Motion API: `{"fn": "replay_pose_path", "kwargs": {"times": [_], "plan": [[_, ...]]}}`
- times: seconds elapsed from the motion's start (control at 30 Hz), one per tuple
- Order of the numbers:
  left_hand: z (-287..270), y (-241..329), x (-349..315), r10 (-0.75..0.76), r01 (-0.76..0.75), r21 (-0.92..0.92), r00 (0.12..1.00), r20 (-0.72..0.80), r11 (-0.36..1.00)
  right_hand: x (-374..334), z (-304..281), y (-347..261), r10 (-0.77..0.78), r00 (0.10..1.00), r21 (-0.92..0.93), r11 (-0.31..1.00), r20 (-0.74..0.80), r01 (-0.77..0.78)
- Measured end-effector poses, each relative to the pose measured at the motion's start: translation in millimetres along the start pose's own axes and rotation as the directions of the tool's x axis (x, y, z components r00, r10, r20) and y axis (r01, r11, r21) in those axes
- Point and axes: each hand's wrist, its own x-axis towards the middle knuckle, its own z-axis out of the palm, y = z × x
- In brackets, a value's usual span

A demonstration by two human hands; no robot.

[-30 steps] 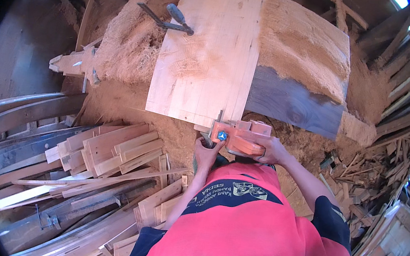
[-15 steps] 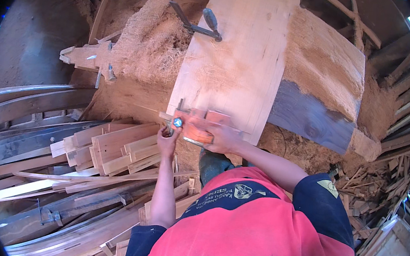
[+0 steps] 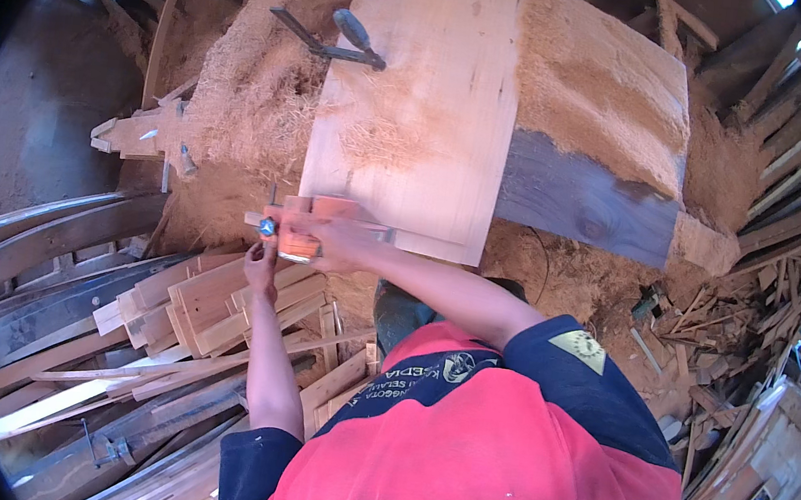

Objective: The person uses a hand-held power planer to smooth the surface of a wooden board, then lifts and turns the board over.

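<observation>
At the near end of a wide pale board [image 3: 431, 146] is an orange, plane-like tool [image 3: 298, 245] with a blue star-shaped knob. My right hand [image 3: 335, 245] is wrapped over its body from the right. Just below the knob, my left hand [image 3: 262, 267] has its fingers closed on the tool's left end. The tool lies along the board's near edge, its left end sticking out past the left corner. Its underside is hidden. A bar clamp [image 3: 353, 32] with a dark handle sits across the board's left side.
Fine shavings cover the bench left of the board and a dark plank [image 3: 586, 199] at its right. Stacked cut timber [image 3: 205, 303] lies close to my left arm. Offcuts [image 3: 703, 340] and leaning slats fill the right side. A wooden vise-like piece [image 3: 135, 132] juts out at left.
Both hands and the orange tool have slid left along the board's near edge, so the tool's left end now passes the corner. The whole view has also shifted.
</observation>
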Motion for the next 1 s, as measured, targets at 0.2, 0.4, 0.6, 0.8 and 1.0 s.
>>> {"fn": "replay_pose_path", "kwargs": {"times": [0.2, 0.4, 0.6, 0.8, 1.0], "plan": [[128, -8, -151, 0.0, -0.011, 0.061, 0.986, 0.166, 0.998, -162, -55, 75, 0.038, 0.999, -0.144, 0.989, -0.036, -0.043], [210, -23, -267, 0.023, -0.077, 0.256, 0.977, 0.21, 0.963, -299, -116, 92, 0.166, 0.983, -0.293, 0.939, -0.079, -0.182], [187, 3, -245, -0.014, -0.011, 0.14, 0.984, 0.18, 0.99, -258, -99, 81, 0.277, 0.96, -0.276, 0.921, -0.033, -0.275], [118, 13, -153, 0.03, -0.035, 0.056, 0.996, 0.083, 0.998, -143, -60, 43, 0.146, 0.989, -0.152, 0.978, 0.0, -0.144], [46, 1, -54, 0.046, -0.047, 0.07, 0.999, 0.007, 0.996, -44, -3, 36, 0.039, 0.999, -0.12, 0.992, -0.016, -0.041]]}}
